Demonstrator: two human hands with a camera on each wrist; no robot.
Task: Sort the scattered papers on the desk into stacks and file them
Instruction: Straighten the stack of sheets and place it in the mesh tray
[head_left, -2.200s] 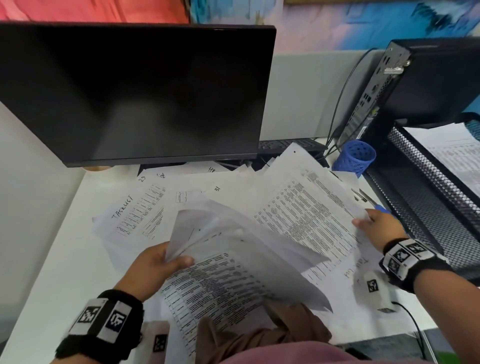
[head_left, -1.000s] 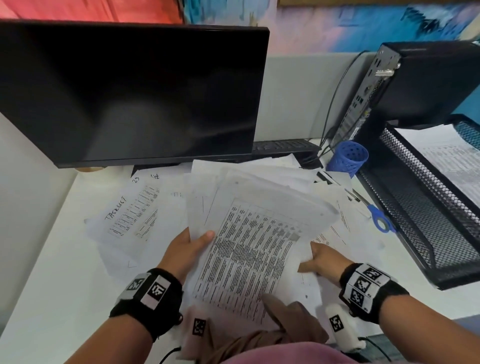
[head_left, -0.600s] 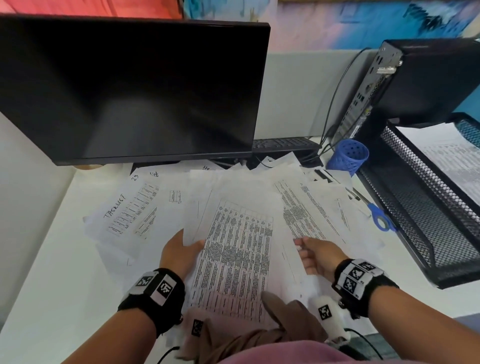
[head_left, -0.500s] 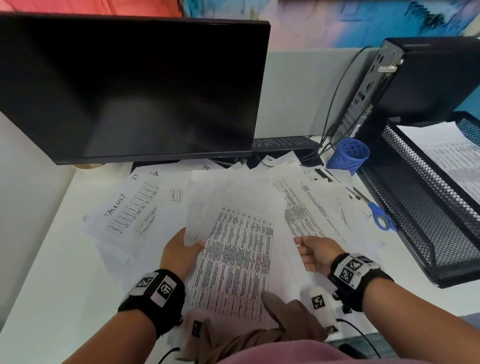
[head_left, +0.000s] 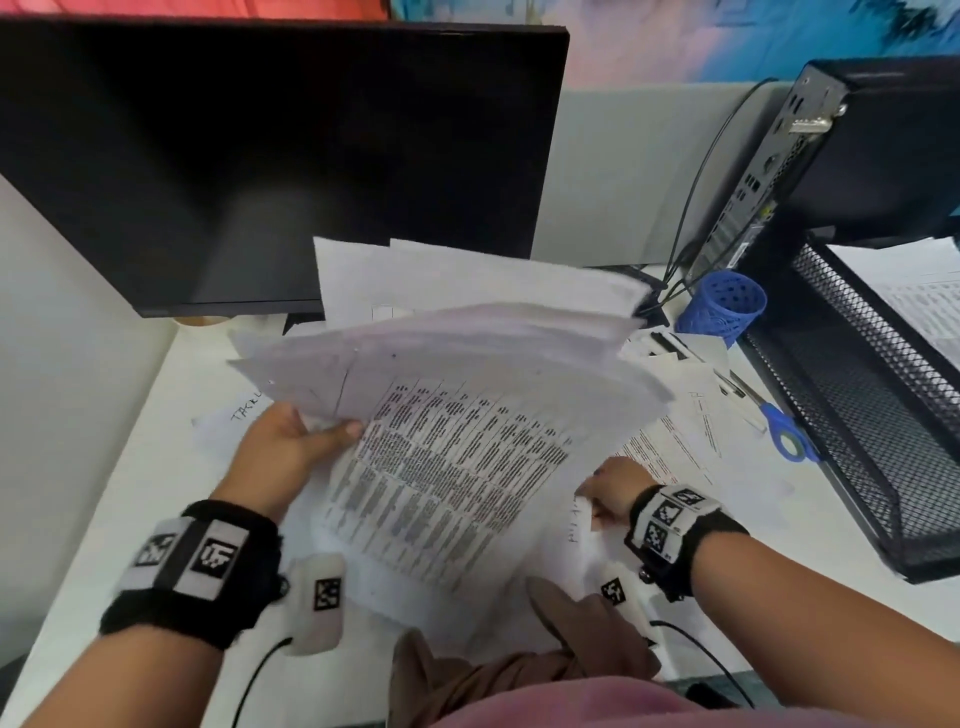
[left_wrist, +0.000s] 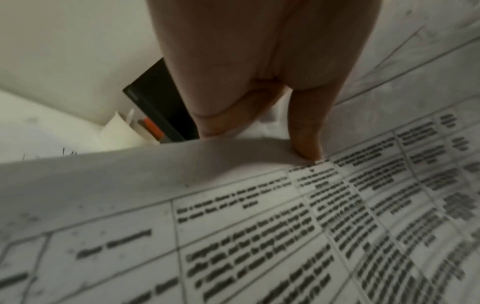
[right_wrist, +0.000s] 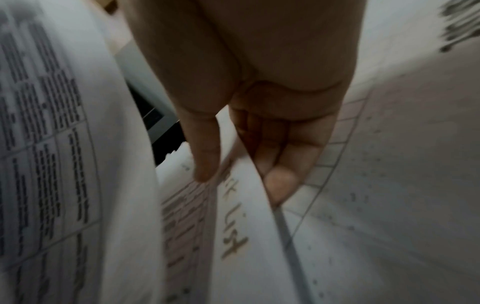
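Note:
A thick sheaf of printed papers (head_left: 457, 415) is lifted off the white desk (head_left: 104, 519) and tilted up toward the monitor. My left hand (head_left: 291, 447) grips its left edge, thumb (left_wrist: 306, 142) on the top sheet with the printed table (left_wrist: 285, 226). My right hand (head_left: 613, 493) is low at the right and pinches the edge of a handwritten list sheet (right_wrist: 233, 216) between thumb and fingers. More loose sheets (head_left: 670, 447) still lie flat on the desk under and to the right of the sheaf.
A black monitor (head_left: 260, 156) stands close behind the papers. At right are a blue mesh pen cup (head_left: 722, 306), blue-handled scissors (head_left: 784, 436), a black mesh tray (head_left: 883, 415) holding papers, and a computer case (head_left: 831, 156). Cables run behind the cup.
The left hand has raised the sheaf off the desk and tipped its far end upward. The right hand has dropped lower and taken hold of a sheet at the sheaf's right side.

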